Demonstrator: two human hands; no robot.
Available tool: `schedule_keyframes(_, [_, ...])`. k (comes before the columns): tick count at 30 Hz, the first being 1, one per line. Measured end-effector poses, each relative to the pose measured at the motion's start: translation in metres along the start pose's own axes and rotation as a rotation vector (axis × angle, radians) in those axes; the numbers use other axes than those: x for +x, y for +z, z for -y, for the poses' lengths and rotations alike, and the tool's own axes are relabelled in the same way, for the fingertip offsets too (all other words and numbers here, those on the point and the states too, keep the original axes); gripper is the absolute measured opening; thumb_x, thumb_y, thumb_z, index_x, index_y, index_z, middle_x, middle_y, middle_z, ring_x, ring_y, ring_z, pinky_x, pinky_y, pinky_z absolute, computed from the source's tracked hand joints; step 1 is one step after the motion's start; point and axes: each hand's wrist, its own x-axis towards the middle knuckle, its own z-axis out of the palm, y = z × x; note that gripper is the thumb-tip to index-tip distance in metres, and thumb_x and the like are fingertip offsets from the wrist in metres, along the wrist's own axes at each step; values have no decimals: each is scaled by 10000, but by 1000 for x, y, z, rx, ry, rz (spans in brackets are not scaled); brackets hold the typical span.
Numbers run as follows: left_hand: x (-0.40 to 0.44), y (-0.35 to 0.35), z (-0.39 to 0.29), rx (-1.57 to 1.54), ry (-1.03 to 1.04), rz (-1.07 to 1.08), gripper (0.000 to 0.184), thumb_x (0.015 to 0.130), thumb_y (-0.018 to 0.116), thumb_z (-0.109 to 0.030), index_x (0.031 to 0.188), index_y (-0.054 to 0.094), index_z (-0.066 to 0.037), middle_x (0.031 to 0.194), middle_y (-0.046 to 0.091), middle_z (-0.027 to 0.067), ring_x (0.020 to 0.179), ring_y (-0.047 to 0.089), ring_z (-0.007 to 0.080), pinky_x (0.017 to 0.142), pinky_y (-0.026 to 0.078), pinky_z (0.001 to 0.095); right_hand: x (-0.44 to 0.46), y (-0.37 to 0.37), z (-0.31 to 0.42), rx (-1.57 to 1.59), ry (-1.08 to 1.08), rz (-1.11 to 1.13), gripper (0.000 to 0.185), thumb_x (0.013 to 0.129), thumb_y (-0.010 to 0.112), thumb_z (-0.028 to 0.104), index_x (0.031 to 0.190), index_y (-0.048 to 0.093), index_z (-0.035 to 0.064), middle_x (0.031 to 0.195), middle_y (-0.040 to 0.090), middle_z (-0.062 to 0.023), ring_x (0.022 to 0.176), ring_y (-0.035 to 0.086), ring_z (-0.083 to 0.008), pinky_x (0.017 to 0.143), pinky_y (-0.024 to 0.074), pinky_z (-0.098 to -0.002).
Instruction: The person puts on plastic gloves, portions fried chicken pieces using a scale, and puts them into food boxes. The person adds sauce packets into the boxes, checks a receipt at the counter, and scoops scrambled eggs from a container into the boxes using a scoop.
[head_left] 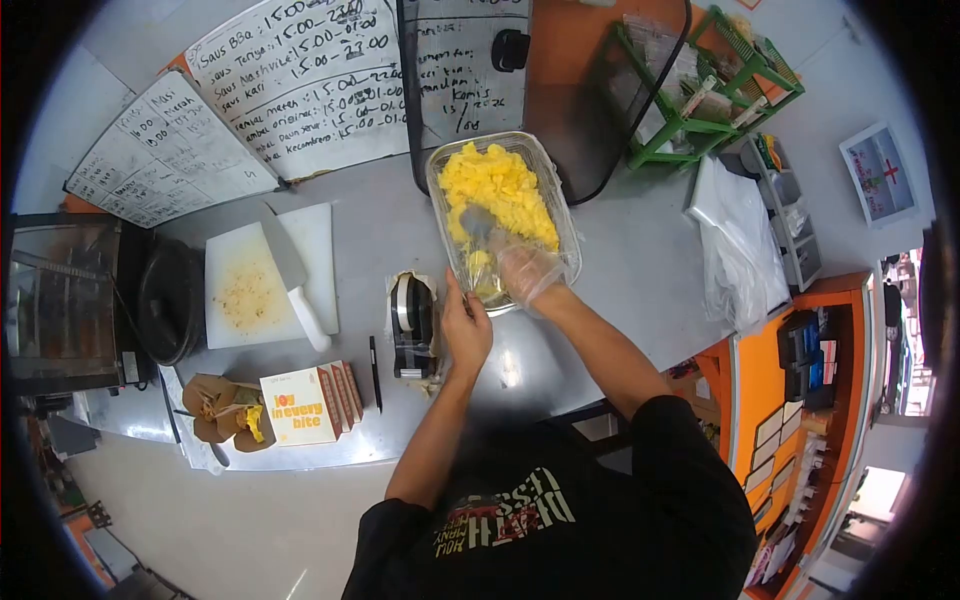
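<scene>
A clear rectangular plastic container [573, 240] holds a heap of yellow scrambled egg [500, 180]. My right hand [528, 270], in a loose clear plastic glove, reaches over its near side with the fingers closed. It grips what looks like a spoon [478, 221], whose greyish, blurred end is in the egg. At the near left corner, my bare left hand [466, 328] has its fingers closed on the container's edge. Clear film or glove plastic between the hands partly hides the fingers and the egg there.
Left of my hands are a black device [412, 325], a black pen [375, 372], a white cutting board [240, 290] with a knife [285, 255], printed boxes [298, 408] and an open food box [215, 410]. A green rack [690, 110] and plastic bags [735, 240] stand right.
</scene>
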Motion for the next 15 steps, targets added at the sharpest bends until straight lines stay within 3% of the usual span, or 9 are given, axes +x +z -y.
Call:
schedule_keyframes(2, [2,-1,-2,-29,-49,26,569,933,521,-44,1474,370,49,842,650,233,685,616,318,664,496,394,-3,-15,-1,-58,-73,115,472,898,486,54,1363,442,-19,1199,624,-274,1033,661,-402,871,528,-482])
schedule_keyframes(5, [-1,-6,-12,-79,-138,67,565,940,513,-54,1476,367,47,876,649,238,715,616,322,681,495,403,8,57,-34,160,-128,-284,445,889,502,41,1333,494,23,1175,633,-260,1036,659,-389,880,523,-485])
schedule_keyframes(6, [0,-5,-15,-103,-171,73,563,943,511,-58,1477,366,47,890,649,240,725,616,323,688,494,406,9,52,-28,143,-56,-283,435,883,506,32,1318,510,33,1161,642,-250,1024,662,-386,873,526,-481])
schedule_keyframes(8, [-2,4,3,-63,-27,8,554,964,493,-61,1493,349,21,786,628,155,650,570,207,621,474,343,4,28,-5,111,81,-262,420,871,514,14,1288,543,53,1131,660,-229,1000,670,-382,859,532,-474])
schedule_keyframes(9, [-3,6,11,-37,45,-21,549,975,484,-63,1501,341,8,734,617,113,612,547,149,588,465,312,0,18,-1,68,28,-181,394,875,514,22,1266,553,50,1101,668,-223,981,673,-383,844,535,-471])
schedule_keyframes(11, [-3,1,6,-37,-17,41,562,996,464,-91,1520,289,10,856,649,171,710,604,204,666,487,339,-7,-3,-3,-19,-74,-22,344,882,515,38,1222,572,44,1041,683,-212,945,678,-386,814,542,-464])
schedule_keyframes(12, [-4,0,3,-41,-51,72,569,1007,454,-106,1530,262,11,918,666,200,759,633,232,706,498,353,-14,-8,-7,-41,-152,-46,327,884,519,51,1206,575,42,1007,685,-207,927,678,-386,802,543,-461])
schedule_keyframes(15, [-5,0,5,19,133,33,607,1038,403,-158,1547,139,41,1166,607,319,977,638,368,859,478,411,-34,-27,-12,-125,-329,-23,262,890,530,82,1139,593,34,921,686,-192,876,678,-382,761,544,-454])
